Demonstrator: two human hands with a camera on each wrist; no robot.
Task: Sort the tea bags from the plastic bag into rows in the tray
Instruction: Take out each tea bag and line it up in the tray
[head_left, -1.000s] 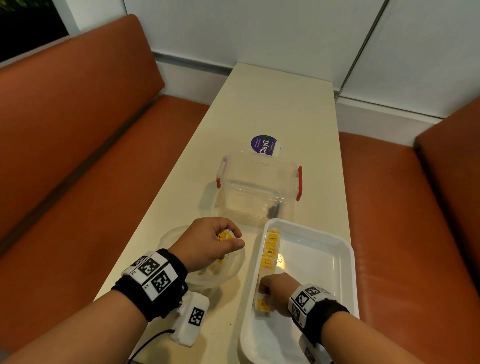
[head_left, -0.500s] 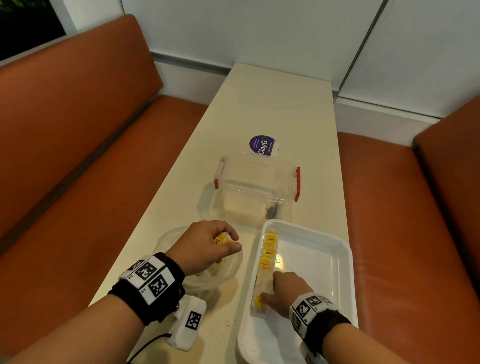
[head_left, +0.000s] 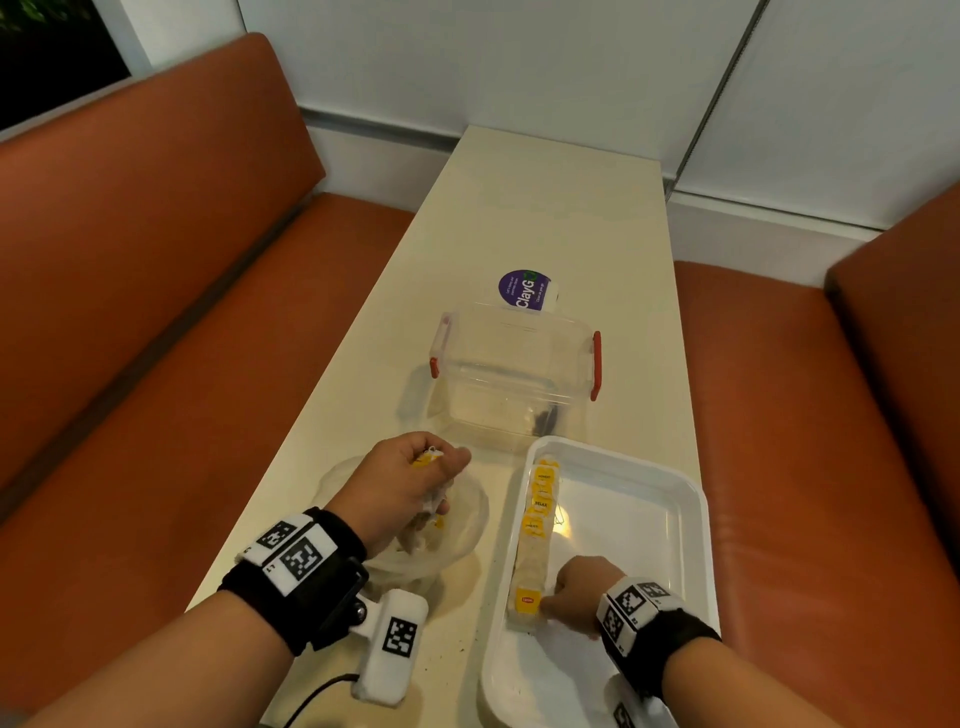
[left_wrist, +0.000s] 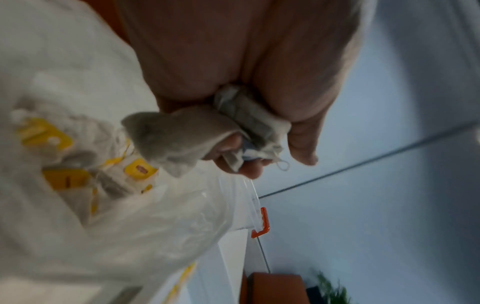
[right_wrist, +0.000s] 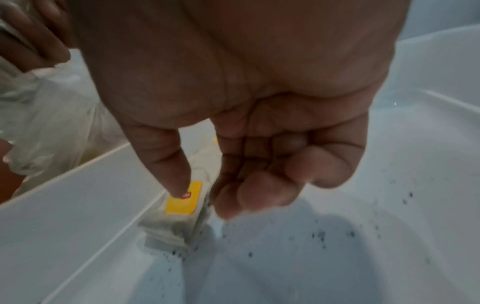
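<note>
The white tray (head_left: 691, 499) holds one row of tea bags (head_left: 537, 514) along its left wall. The clear box (head_left: 514, 384) behind it looks nearly empty. The plastic bag (head_left: 457, 525) holds more tea bags. The left hand (head_left: 400, 480) grips several; the right hand (head_left: 576, 592), fingers curled, thumb-presses the nearest tea bag (head_left: 525, 603).

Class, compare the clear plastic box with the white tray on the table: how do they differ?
The clear plastic box is see-through with red latches; the white tray is opaque. The box is deeper; the tray is shallow. The tray holds a row of tea bags; the box holds none. Both sit open-topped on the table.
</note>
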